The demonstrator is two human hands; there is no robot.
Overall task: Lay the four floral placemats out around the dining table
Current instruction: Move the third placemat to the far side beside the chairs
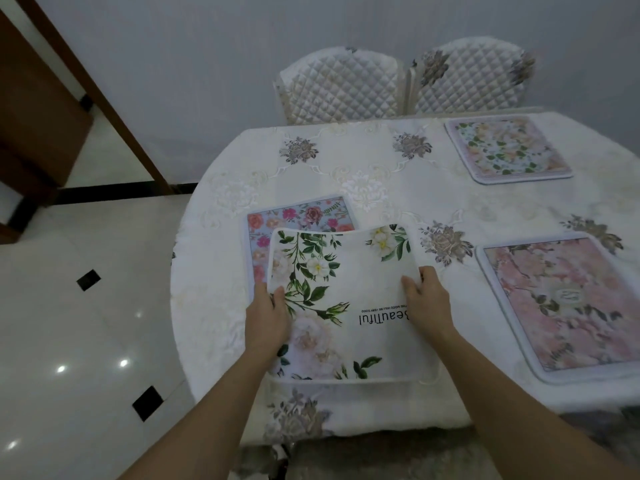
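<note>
The left hand [266, 323] and right hand [427, 303] are each gripping a side edge of the white placemat [346, 306], fingers [277, 294] clamped on it as it is lying partly over the blue placemat [294, 216] at the near edge of the surface [363, 161]. Two pink placemats, one far [505, 150] and one near [568, 306], are lying flat to the right, well apart.

Both hands grip a white placemat [346, 306] with green leaves: left hand [266, 323] on its left edge, right hand [427, 303] on its right, far edge curled up. It overlaps a blue placemat [301, 216] beneath. Two pink placemats sit apart on the tablecloth [346, 157]: near right [568, 303] and far right [505, 148].
</note>
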